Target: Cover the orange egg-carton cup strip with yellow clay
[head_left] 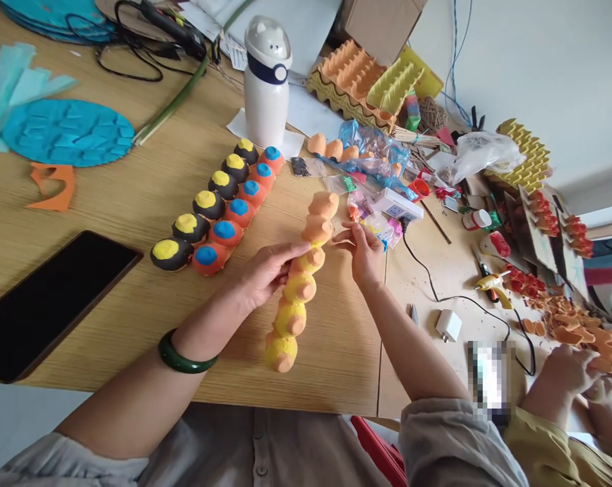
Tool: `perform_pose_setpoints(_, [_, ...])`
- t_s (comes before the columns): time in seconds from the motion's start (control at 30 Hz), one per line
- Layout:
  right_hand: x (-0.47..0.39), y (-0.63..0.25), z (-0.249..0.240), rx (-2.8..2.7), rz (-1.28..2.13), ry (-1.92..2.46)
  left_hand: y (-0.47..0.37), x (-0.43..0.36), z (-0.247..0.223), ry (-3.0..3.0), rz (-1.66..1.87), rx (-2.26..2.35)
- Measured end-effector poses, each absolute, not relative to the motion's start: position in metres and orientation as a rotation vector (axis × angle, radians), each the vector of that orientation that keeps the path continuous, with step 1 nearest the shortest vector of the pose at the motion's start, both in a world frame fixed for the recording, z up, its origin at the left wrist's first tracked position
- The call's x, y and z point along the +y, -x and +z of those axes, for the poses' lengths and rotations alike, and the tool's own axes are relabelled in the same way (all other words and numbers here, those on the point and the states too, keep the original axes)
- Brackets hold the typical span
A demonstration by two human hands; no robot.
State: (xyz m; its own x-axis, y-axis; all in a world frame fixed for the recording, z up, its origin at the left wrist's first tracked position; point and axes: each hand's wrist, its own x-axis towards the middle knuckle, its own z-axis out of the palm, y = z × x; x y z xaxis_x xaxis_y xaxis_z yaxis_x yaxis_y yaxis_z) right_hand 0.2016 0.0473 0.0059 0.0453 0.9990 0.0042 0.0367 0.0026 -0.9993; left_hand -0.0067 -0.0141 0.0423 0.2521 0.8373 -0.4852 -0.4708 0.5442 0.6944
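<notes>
Head view, clock read from the egg-carton strip (301, 289) mid-picture. Strip is held over the counter (339, 365), long axis roughly 1 to 7 o'clock. Top two cups mostly orange; lower four yellow with orange tips.

Left hand (266, 276), 9 o'clock side: clamped on the strip, thumb across its near face, green bangle (188, 352) on wrist. Right hand (365, 249), 2 o'clock: fingers curled, tips just beside the strip; can't tell if they pinch anything.

Row of black cups with yellow tops (207, 203) at 10 o'clock; row of orange cups with blue tops (239, 211) alongside, nearer. Black tablet (57, 308) at 9. White bottle (268, 101) near 12. Egg trays (354, 78) at 1. Small plastic bags just past the right hand, 2 o'clock. Glue gun (492, 283) at 3. White charger (448, 325) between 3 and 4; farther that way, a co-worker's hands (564, 370).
</notes>
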Motion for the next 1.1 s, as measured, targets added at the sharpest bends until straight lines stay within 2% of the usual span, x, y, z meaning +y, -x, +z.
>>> perform_pose_setpoints(0.2, [-0.01,-0.194,0.036,-1.019,1.454,1.202,-0.007,-0.028,0.043,-0.629,0.936,0.938])
perform_pose_setpoints(0.3, [-0.035,-0.193,0.038,-1.027,1.255,1.225,-0.009,-0.031,0.044,-0.654,0.909,0.949])
perform_pose_setpoints(0.43, [-0.052,-0.194,0.032,-1.322,0.923,1.206,-0.011,-0.034,0.044,-0.702,0.844,0.95])
perform_pose_setpoints(0.67, [-0.06,-0.199,0.03,-1.633,0.792,1.164,-0.012,-0.037,0.037,-0.616,0.844,0.975])
perform_pose_setpoints(0.8, [-0.063,-0.196,0.028,-1.57,0.88,1.12,-0.01,-0.037,0.03,-0.585,0.801,0.968])
perform_pose_setpoints(0.93, [-0.06,-0.19,0.027,-1.238,0.983,1.257,-0.01,-0.037,0.032,-0.533,0.728,0.912])
perform_pose_setpoints(1.1, [-0.054,-0.186,0.028,-0.964,1.534,1.246,-0.012,-0.038,0.036,-0.525,0.655,0.842])
